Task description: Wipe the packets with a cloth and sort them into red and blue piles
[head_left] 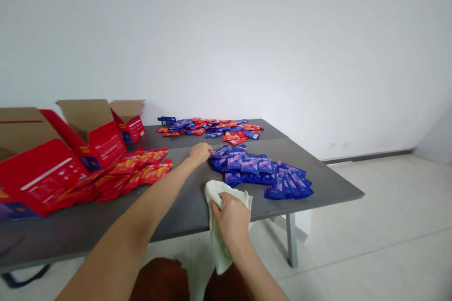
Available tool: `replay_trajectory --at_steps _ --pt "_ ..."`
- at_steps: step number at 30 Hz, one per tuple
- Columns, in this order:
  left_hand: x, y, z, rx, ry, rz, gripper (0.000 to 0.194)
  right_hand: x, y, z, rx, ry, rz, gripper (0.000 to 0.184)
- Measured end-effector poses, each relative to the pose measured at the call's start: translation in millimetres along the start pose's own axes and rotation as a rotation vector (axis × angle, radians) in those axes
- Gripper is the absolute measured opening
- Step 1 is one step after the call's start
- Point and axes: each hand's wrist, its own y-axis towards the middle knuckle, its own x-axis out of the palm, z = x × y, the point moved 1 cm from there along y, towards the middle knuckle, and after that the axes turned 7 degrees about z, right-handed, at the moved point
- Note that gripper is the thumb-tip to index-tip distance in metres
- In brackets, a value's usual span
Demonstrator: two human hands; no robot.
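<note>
My right hand (233,216) grips a white cloth (214,191) at the table's front edge. Part of the cloth lies on the tabletop and the rest hangs over the edge. My left arm stretches forward, and my left hand (201,152) is at the far left end of a pile of blue packets (250,165). Its fingers are curled at the pile's edge; whether they pinch a packet is hidden. Left of that arm, orange-red packets (130,171) lie in overlapping rows.
Open red cardboard boxes (106,143) with raised flaps stand along the left of the dark table (189,197). Toward the wall lies a mixed heap of red and blue packets (212,127). The table ends at a corner on the right, with tiled floor beyond.
</note>
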Motion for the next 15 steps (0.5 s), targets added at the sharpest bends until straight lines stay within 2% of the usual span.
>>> replay_trajectory --at_steps 2,4,7,9,12,15 --pt "-6.7 3.1 -9.8 0.019 0.055 0.022 0.032 1.6 3.3 -7.6 -0.017 0.069 -0.007 0.013" --pt "-12.4 5.8 -21.2 0.008 0.095 0.034 0.031 3.6 6.4 -17.8 -0.061 0.193 0.041 0.014" --pt "-19.5 11.2 -41.1 -0.069 0.105 0.058 0.029 6.3 12.7 -33.2 -0.120 0.404 0.166 0.021" --pt "-23.4 17.1 -54.5 -0.156 0.076 0.097 0.033 8.7 18.2 -41.0 -0.142 0.474 0.188 0.024" --pt "-25.9 31.4 -69.3 -0.306 -0.021 0.124 0.037 15.8 24.4 -49.3 -0.213 0.394 0.101 0.024" --pt "-22.0 54.5 -72.7 -0.413 -0.151 0.116 0.031 30.0 23.8 -52.8 -0.204 0.159 -0.027 0.032"
